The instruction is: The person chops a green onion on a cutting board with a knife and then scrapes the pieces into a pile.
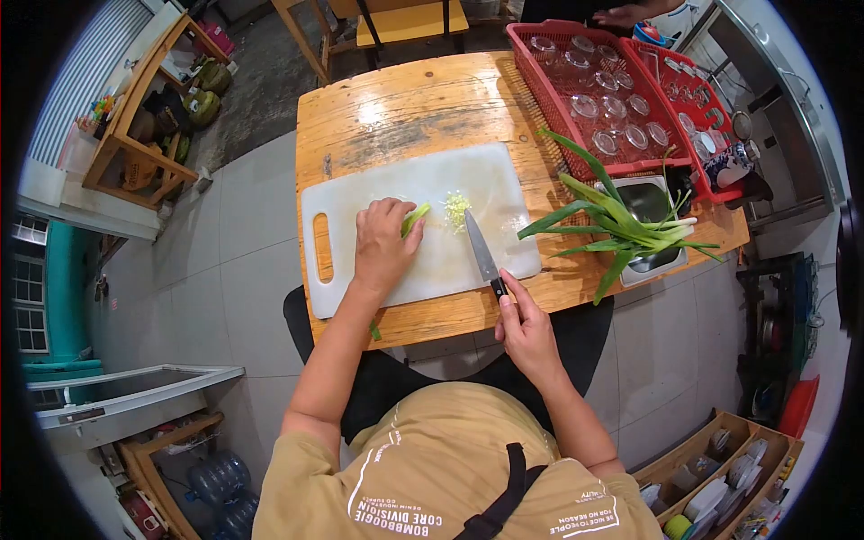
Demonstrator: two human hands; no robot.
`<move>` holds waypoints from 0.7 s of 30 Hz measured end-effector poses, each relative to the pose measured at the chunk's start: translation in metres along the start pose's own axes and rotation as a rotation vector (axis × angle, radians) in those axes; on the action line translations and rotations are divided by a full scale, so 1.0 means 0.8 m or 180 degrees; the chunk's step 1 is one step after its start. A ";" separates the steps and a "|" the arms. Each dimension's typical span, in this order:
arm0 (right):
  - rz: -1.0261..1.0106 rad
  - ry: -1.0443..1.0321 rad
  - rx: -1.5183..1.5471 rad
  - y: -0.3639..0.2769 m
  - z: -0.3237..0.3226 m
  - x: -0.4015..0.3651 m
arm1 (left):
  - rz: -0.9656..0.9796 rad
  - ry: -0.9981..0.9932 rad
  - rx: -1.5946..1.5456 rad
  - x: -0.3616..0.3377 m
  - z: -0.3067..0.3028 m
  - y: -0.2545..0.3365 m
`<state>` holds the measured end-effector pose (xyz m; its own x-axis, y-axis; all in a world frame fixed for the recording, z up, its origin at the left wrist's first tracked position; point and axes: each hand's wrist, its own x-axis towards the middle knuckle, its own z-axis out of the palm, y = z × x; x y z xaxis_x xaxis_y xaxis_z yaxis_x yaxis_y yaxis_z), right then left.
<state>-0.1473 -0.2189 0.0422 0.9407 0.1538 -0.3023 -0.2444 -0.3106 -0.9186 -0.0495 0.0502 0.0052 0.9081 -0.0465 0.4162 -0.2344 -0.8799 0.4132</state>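
On the white cutting board (450,261) lies a small pile of chopped green onion (456,210). My left hand (387,238) is closed around a short piece of green onion (417,216), left of the pile. My right hand (526,333) grips the black handle of a knife (481,247); the blade points up and left, its tip at the pile's right edge. Long green onions (621,220) lie to the right of the board, across a metal container (641,198).
A red crate (576,117) of upturned glasses sits at the table's back right, beside a second red basket (720,193). Another person's hand (619,16) shows behind the crate. A yellow chair (414,25) stands beyond the wooden table (360,117).
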 end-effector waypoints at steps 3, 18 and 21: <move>-0.0101 0.0023 -0.0012 0.002 0.003 0.001 | -0.0017 -0.0014 -0.0002 0.004 0.012 -0.001; -0.0996 0.0256 -0.0725 0.009 0.029 -0.004 | 0.0212 -0.0250 -0.0211 -0.007 0.016 0.024; -0.1095 0.0259 -0.0827 0.014 0.039 -0.003 | 0.0045 -0.0169 -0.0198 -0.007 0.020 0.032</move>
<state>-0.1600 -0.1933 0.0246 0.9750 0.2182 0.0407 0.1438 -0.4815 -0.8646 -0.0552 0.0207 0.0006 0.9212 -0.0850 0.3796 -0.2669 -0.8481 0.4578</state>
